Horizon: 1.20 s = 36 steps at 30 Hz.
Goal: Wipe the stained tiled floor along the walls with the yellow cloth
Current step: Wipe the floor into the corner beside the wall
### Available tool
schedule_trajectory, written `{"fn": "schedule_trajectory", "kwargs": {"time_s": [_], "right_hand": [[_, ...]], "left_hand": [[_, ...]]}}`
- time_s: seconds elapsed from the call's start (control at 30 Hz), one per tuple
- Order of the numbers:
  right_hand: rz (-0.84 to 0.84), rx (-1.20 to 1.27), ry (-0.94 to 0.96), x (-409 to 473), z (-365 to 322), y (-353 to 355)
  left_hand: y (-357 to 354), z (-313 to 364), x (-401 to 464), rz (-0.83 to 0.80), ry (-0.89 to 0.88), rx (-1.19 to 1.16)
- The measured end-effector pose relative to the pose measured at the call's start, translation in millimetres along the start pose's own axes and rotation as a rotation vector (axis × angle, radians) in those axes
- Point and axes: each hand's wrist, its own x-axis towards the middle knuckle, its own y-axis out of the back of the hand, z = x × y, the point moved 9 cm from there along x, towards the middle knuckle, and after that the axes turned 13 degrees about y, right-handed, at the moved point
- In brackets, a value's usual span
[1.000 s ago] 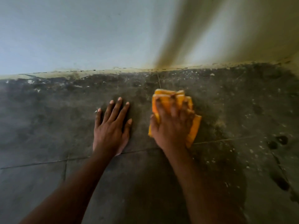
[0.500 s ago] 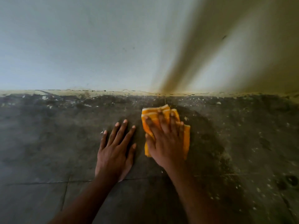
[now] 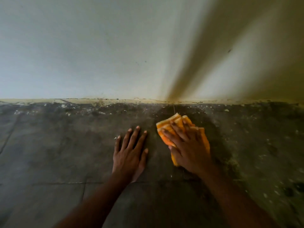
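The folded yellow cloth (image 3: 176, 121) lies flat on the dark stained tiled floor (image 3: 65, 145), a short way in front of the wall's base. My right hand (image 3: 187, 145) presses down on it with straight, spread fingers, covering most of it. My left hand (image 3: 131, 152) rests flat on the bare tile just left of the cloth, fingers spread, holding nothing. A darker, wet-looking patch surrounds the cloth and runs toward me along my right forearm.
A pale wall (image 3: 98, 55) rises straight ahead, with a cracked yellowish strip (image 3: 115, 101) along its foot. White specks and grime line the floor by the wall. Dark blotches (image 3: 292, 188) mark the tiles at the lower right. Grout lines (image 3: 65, 183) cross the floor.
My right hand has pushed the cloth forward toward the wall and turned it slightly left. My left hand has stayed planted on the tile. The view has tilted up, showing more wall.
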Motion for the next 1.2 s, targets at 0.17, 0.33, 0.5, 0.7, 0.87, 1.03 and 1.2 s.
{"fn": "schedule_trajectory", "kwargs": {"time_s": [0.17, 0.33, 0.5, 0.7, 0.87, 1.03, 1.2], "right_hand": [[0.18, 0.142, -0.724, -68, 134, 12], [0.179, 0.115, -0.642, 6, 105, 15], [0.058, 0.018, -0.304, -65, 143, 10], [0.214, 0.136, -0.905, -49, 185, 17], [0.066, 0.043, -0.262, -77, 147, 15], [0.098, 0.072, -0.725, -120, 241, 28], [0.208, 0.245, -0.996, -34, 226, 31]], "left_hand": [[-5, 41, 33, 0.037, -0.08, -0.036], [-24, 128, 66, -0.024, -0.127, -0.128], [-28, 137, 59, 0.008, -0.108, -0.09], [-28, 139, 61, 0.011, -0.069, -0.1], [-22, 140, 60, 0.012, -0.068, -0.092], [-22, 146, 59, 0.012, -0.071, -0.084], [-24, 140, 59, 0.04, -0.061, -0.086]]}}
